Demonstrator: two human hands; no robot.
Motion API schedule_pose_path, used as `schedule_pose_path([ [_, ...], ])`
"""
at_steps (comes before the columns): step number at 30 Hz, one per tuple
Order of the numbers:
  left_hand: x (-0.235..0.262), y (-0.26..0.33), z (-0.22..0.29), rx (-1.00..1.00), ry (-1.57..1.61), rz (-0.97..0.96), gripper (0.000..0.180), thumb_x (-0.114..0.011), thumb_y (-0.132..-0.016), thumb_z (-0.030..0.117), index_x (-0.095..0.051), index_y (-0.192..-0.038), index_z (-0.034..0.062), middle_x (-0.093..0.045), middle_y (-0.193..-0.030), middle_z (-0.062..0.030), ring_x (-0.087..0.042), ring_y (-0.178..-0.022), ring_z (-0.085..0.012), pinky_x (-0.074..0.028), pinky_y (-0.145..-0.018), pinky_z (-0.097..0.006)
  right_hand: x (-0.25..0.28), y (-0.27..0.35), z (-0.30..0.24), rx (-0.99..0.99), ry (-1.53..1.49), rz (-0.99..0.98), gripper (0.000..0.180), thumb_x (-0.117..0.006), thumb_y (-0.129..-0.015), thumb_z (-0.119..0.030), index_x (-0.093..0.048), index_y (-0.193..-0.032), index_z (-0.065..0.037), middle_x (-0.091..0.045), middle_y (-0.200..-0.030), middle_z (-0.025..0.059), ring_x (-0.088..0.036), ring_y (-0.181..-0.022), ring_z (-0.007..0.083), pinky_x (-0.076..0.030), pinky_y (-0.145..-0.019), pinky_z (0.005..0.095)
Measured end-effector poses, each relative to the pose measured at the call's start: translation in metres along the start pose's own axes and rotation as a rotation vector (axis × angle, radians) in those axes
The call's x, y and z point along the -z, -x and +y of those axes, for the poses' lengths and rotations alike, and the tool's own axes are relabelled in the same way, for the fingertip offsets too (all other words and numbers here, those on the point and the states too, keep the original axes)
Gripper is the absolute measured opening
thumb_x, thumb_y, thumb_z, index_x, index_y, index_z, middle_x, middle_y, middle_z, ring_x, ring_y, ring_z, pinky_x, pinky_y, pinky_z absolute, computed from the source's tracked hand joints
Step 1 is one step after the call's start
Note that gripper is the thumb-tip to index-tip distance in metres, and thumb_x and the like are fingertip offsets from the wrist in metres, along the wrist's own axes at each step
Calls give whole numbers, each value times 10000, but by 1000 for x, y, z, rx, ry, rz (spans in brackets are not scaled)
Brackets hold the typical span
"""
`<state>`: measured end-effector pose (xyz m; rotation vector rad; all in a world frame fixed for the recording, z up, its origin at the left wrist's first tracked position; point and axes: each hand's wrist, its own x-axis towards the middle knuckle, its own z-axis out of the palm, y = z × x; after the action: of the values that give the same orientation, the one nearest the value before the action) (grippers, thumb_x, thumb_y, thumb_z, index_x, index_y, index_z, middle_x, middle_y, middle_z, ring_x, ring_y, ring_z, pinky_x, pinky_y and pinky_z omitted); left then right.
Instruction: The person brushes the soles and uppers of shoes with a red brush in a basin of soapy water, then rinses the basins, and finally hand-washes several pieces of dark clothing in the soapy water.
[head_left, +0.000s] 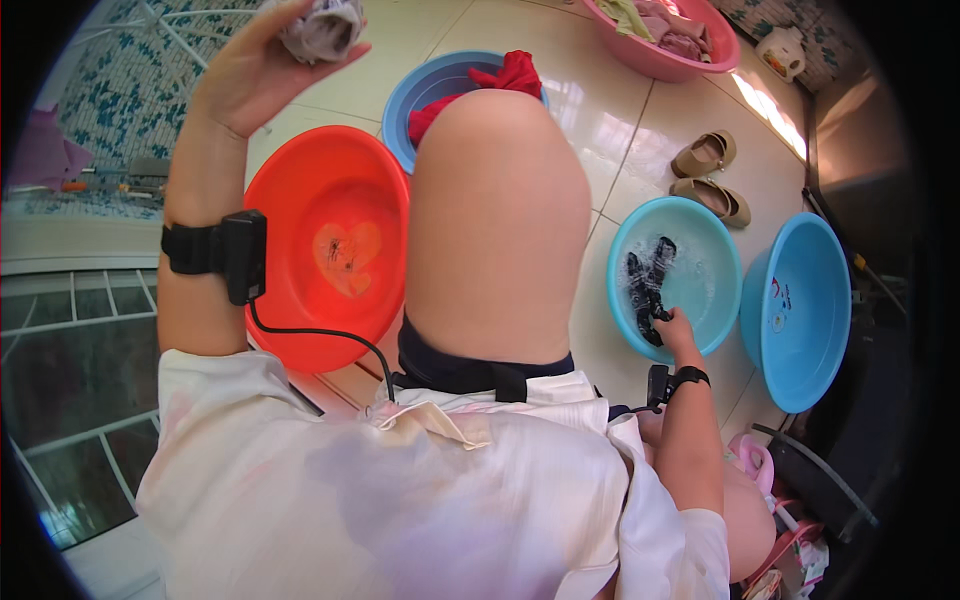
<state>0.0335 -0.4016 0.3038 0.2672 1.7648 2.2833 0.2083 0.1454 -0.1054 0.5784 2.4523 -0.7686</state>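
Observation:
My left hand [262, 82] is raised at the upper left, its fingers closed round a crumpled grey-white cloth [325, 30]. At the right, my right hand [677, 334] reaches over the near rim of a turquoise basin [618, 262]. Its fingers are closed on the near end of a narrow, dark piece of wet cloth [657, 275]. That cloth lies in two long strips in foamy water. Its exact kind cannot be made out.
A red basin [275, 220] stands left of my bent leg. Beyond the knee, a blue basin [398, 110] holds red cloth [512, 72]. A pink basin [690, 68] holds clothes. Tan shoes [708, 152] sit near a tilted blue basin [815, 330]. A white jug [782, 52] stands far right.

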Motion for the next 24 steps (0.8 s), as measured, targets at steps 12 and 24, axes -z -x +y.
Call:
schedule_pose_path([
  [12, 59, 107, -219, 543, 109, 477, 261, -532, -801, 162, -572, -1024, 32, -636, -938, -107, -634, -830, -178, -539, -688, -338, 5, 17, -12, 27, 129, -10, 582, -699, -771, -323, -540, -1238, -14, -649, -1088, 222, -643, -981, 329, -490, -857, 378],
  [24, 33, 63, -274, 552, -97, 152, 314, -628, -825, 212, -583, -1080, 34, -644, -843, -53, -621, -671, -132, -512, -580, -277, -6, 12, 10, 321, 180, 8, 490, -581, -859, -378, -575, -1219, -46, -636, -1155, 194, -603, -1078, 352, -478, -875, 406],
])
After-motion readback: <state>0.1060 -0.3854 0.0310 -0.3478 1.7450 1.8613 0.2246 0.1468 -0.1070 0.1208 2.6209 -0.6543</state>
